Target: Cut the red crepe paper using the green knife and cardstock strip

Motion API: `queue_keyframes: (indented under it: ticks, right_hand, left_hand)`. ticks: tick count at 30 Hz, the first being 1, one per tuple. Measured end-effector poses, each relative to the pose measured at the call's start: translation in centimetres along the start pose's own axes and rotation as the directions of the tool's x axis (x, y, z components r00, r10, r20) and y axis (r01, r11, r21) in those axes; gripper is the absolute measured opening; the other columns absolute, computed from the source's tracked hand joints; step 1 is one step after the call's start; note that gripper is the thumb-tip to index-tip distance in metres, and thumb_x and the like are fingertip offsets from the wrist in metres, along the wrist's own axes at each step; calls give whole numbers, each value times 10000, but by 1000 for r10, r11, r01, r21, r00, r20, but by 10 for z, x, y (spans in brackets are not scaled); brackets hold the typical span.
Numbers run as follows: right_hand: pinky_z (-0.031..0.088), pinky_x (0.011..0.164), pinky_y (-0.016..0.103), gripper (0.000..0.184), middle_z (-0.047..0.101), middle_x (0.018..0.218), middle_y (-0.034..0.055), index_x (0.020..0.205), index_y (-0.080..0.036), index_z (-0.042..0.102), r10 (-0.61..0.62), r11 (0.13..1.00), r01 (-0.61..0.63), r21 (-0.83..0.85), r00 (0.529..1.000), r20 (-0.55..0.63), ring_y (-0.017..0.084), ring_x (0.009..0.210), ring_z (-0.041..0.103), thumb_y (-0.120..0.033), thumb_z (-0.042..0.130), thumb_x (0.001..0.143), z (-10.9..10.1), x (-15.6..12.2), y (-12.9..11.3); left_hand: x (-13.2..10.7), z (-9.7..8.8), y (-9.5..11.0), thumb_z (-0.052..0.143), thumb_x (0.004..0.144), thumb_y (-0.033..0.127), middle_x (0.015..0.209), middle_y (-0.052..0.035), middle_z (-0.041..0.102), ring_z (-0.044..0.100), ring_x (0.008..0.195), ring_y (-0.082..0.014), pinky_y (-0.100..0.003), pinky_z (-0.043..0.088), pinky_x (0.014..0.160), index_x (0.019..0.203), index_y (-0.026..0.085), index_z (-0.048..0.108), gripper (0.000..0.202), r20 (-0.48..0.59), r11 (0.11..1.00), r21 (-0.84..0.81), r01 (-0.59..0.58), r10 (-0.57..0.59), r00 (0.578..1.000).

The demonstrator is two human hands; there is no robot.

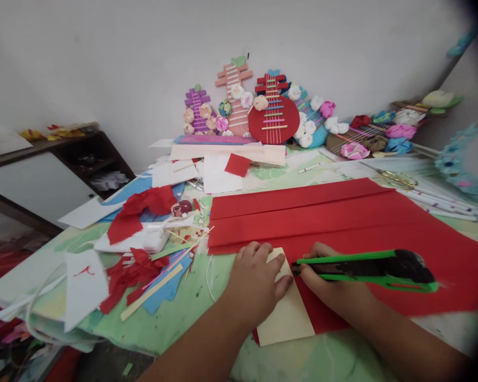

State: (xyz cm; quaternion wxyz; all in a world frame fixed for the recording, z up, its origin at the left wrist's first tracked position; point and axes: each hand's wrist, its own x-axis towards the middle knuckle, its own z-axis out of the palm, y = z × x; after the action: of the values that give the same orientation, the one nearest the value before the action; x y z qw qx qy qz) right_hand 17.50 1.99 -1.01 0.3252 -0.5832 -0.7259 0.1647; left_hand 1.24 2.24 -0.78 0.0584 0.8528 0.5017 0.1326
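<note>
My left hand lies flat, fingers spread, pressing a cream card rectangle onto a large red paper sheet. My right hand is wrapped round a green and black utility knife. The knife's tip sits at the card's right edge, near the top corner. The red sheet is folded in long strips and covers the middle and right of the table.
Red, white and blue paper scraps pile up at the left. Paper guitar crafts with paper flowers lean on the back wall. Scissors and pens lie at the right. A dark shelf stands at the left.
</note>
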Motion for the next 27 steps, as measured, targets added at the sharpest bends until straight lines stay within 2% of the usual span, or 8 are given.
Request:
queue_keyframes:
  ticks: [7, 14, 19, 27]
  right_hand:
    - [364, 471, 231, 178, 438, 519, -55, 589, -222, 320, 6, 1000, -6, 9, 999, 54, 108, 486, 465, -218, 442, 719, 2, 0, 6]
    - [347, 449, 224, 202, 375, 508, -62, 577, -226, 282, 11, 1000, -11, 22, 1000, 7, 101, 467, 427, -213, 441, 701, 0, -1, 4]
    - [358, 463, 231, 168, 393, 526, -54, 589, -230, 300, 0, 995, -4, 100, 999, 46, 107, 482, 435, -186, 418, 700, -3, -2, 1]
    - [359, 466, 236, 178, 384, 521, -52, 569, -230, 292, -14, 996, 8, 89, 998, 69, 108, 475, 434, -201, 418, 691, -3, -1, -1]
  left_hand:
    - [1, -1, 0, 515, 807, 376, 1099, -52, 523, 416, 1015, -256, -413, 348, 858, 1072, 242, 548, 299, 10, 1000, 5, 2, -2, 1000]
    - [2, -1, 0, 514, 809, 387, 1109, -51, 519, 416, 1020, -250, -407, 347, 863, 1061, 243, 553, 293, 12, 1000, 7, -7, 7, 1000]
    - [1, -2, 0, 526, 803, 382, 1081, -50, 527, 429, 992, -243, -398, 357, 848, 1054, 239, 554, 290, -6, 1000, 16, -22, 23, 1000]
    - [1, -2, 0, 515, 810, 380, 1097, -55, 524, 426, 1004, -250, -403, 354, 852, 1068, 241, 551, 295, 1, 999, 23, -23, 23, 1000]
